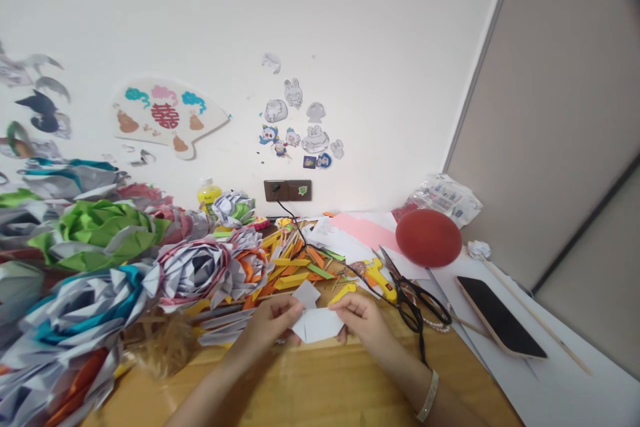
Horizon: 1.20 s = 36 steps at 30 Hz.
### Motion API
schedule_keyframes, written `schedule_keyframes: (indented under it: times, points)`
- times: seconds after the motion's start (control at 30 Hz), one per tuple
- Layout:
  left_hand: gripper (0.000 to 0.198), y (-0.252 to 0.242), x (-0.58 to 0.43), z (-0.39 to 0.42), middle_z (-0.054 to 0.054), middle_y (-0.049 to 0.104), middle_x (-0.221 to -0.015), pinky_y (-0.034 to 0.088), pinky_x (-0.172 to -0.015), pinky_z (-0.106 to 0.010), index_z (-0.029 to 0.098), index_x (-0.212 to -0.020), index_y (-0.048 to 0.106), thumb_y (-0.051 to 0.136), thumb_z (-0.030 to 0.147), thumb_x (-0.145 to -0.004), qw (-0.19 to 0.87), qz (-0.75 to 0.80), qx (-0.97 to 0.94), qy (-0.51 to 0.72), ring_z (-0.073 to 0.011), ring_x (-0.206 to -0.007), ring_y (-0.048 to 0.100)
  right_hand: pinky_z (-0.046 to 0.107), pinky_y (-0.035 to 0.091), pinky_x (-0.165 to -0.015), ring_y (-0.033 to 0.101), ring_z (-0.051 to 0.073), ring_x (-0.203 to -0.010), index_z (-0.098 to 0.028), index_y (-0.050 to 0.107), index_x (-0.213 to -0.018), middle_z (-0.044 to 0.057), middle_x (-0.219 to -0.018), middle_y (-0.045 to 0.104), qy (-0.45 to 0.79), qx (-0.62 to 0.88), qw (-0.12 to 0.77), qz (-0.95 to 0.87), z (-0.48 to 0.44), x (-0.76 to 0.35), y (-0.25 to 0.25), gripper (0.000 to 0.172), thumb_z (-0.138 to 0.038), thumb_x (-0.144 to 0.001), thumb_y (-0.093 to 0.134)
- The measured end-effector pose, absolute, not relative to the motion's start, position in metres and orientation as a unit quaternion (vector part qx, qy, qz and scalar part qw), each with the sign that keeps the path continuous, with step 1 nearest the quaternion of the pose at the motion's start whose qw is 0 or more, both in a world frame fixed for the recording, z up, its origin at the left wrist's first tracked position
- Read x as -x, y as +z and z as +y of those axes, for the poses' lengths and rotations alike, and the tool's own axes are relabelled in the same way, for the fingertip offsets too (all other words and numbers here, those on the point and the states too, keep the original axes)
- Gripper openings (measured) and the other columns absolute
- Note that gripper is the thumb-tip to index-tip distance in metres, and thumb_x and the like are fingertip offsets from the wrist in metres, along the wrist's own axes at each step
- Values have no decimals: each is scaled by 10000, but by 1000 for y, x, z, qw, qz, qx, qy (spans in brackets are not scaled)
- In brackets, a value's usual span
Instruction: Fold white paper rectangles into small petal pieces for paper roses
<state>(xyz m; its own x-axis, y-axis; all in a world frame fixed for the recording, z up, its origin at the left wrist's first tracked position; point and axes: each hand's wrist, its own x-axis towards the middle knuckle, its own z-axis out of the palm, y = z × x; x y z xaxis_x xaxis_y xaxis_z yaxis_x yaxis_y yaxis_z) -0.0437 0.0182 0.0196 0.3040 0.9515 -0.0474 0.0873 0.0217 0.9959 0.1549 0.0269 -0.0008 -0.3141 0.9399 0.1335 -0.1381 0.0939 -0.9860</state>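
Observation:
Both my hands meet over the wooden table (320,387), pinching one small piece of white paper (316,321) that is partly folded. My left hand (273,323) grips its left side, with a white flap sticking up just above the fingers. My right hand (361,319) holds the right edge, fingers curled over it, a pale bracelet on that wrist. Right behind the paper lies a heap of folded yellow and orange paper strips (290,267).
Large folded paper flowers (100,267) crowd the left side. Black scissors (415,300) and a yellow glue gun (377,277) lie right of my hands. Further right are a red balloon (429,237), a phone (500,313) on white sheets, and a thin wooden stick (540,323).

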Motion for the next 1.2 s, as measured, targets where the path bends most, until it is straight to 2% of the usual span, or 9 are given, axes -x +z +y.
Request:
schedule_keyframes:
  times: [0.13, 0.27, 0.4, 0.47, 0.67, 0.83, 0.97, 1.1, 1.2]
  points:
    - [362, 20, 41, 16, 9, 552, -538, 370, -480, -200, 123, -657, 603, 572, 478, -724, 565, 469, -573, 363, -104, -483, 501, 216, 392, -446, 508, 88, -430, -147, 597, -764, -36, -533, 525, 545, 356, 458, -605, 25, -157, 1, 330, -471, -704, 591]
    - [390, 24, 41, 17, 3, 568, -528, 325, -471, -195, 114, -662, 613, 613, 504, -668, 558, 485, -579, 344, -103, -467, 498, 211, 390, -449, 506, 85, -461, -149, 611, -780, -10, -626, 550, 521, 363, 444, -632, 24, -159, 2, 304, -445, -719, 580]
    - [406, 27, 42, 17, 8, 562, -483, 294, -478, -195, 111, -662, 612, 605, 517, -666, 545, 476, -602, 339, -100, -451, 482, 222, 426, -509, 514, 84, -523, -172, 584, -978, 32, -831, 585, 514, 359, 443, -640, 24, -161, 2, 349, -437, -754, 549]
    - [397, 28, 42, 17, 11, 563, -477, 294, -486, -198, 118, -669, 617, 593, 514, -679, 536, 472, -613, 338, -103, -455, 477, 222, 430, -520, 514, 88, -529, -177, 555, -1027, 23, -807, 576, 514, 363, 443, -639, 25, -161, 0, 383, -458, -768, 527]
    - [373, 26, 41, 18, 20, 560, -475, 280, -486, -199, 127, -670, 618, 593, 499, -680, 521, 472, -628, 333, -102, -455, 456, 202, 399, -493, 508, 97, -533, -144, 556, -723, -11, -640, 499, 496, 375, 407, -669, 29, -159, -9, 376, -504, -794, 477]
    - [398, 22, 39, 19, 15, 557, -473, 275, -476, -202, 133, -643, 608, 539, 518, -716, 509, 476, -636, 332, -103, -444, 442, 202, 398, -492, 504, 108, -555, -150, 541, -703, -17, -622, 479, 496, 382, 404, -667, 28, -158, -8, 379, -516, -783, 483]
    - [439, 18, 39, 20, 12, 550, -459, 259, -463, -203, 126, -611, 605, 511, 538, -727, 490, 486, -645, 328, -100, -432, 421, 196, 370, -498, 476, 97, -539, -145, 551, -705, -29, -590, 480, 489, 390, 390, -675, 28, -158, -6, 279, -418, -763, 542]
    - [423, 17, 39, 20, 21, 554, -464, 266, -463, -193, 117, -651, 612, 564, 536, -690, 504, 489, -633, 327, -92, -428, 429, 193, 346, -488, 461, 92, -526, -141, 544, -692, -39, -565, 465, 487, 404, 386, -671, 29, -158, -6, 206, -340, -739, 569]
    - [431, 19, 39, 20, 28, 551, -464, 281, -464, -194, 119, -684, 622, 614, 547, -631, 517, 490, -618, 333, -98, -431, 449, 192, 344, -482, 467, 93, -525, -138, 555, -710, -35, -577, 477, 493, 403, 387, -667, 29, -158, -5, 222, -357, -727, 585]
